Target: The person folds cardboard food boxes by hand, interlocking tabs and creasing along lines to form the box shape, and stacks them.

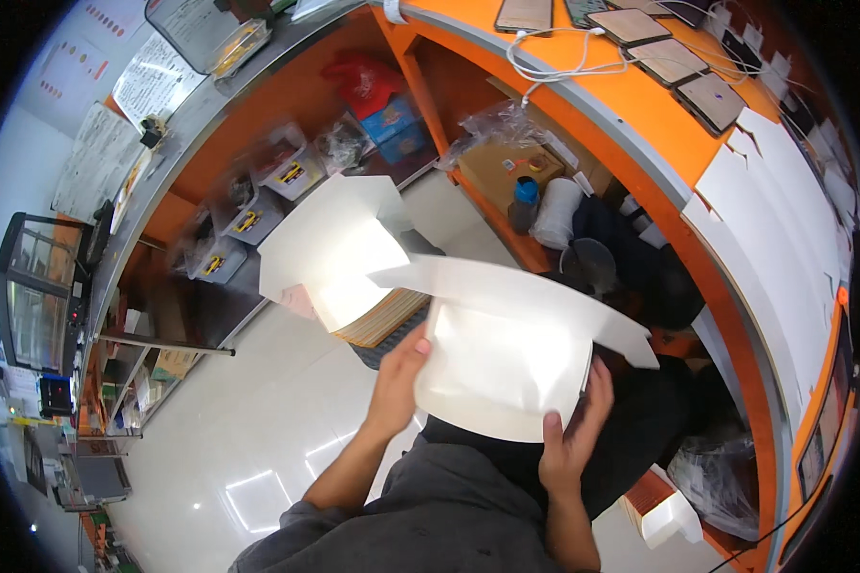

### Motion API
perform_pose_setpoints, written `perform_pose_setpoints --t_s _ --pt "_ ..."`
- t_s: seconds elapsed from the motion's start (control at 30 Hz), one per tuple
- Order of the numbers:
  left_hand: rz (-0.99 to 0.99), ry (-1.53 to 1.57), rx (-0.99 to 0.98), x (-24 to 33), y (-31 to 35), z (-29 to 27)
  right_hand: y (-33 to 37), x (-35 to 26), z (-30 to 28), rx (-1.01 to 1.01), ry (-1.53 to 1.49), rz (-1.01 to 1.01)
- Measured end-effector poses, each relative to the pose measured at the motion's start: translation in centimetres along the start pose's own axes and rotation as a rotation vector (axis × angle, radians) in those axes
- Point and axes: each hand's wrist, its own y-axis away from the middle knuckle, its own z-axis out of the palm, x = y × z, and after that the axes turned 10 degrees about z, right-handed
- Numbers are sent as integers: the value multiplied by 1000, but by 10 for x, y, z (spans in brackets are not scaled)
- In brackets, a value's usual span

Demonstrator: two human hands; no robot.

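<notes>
A white cardboard box, partly folded with flaps standing up, is held above my lap. My left hand grips its left wall, with the thumb near the upper edge. At the right wall, my right hand holds on with the thumb in front and the fingers behind, partly hidden by the cardboard. Just beyond it, a stack of similar white cardboard pieces with brownish-yellow edges rests on a dark seat or stool. Neither hand touches that stack.
An orange counter curves around the right, bearing several phones, white cables and white sheets. Clear bins line the left shelf. A blue-capped bottle stands under the counter. Another white box lies at lower right.
</notes>
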Motion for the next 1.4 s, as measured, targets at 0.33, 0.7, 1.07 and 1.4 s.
perform_pose_setpoints --t_s 0.33,0.7,1.07,1.4 --pt "224 -746 421 43 -40 -128 -141 -77 162 -373 -198 -231" --pt "138 -1083 516 15 -57 -175 -163 -59 248 -532 31 -106" --pt "509 -1082 34 44 -87 -65 -201 -13 235 -919 -251 73" --pt "648 -1274 -64 36 -102 -71 -199 -12 234 -632 -195 -237"
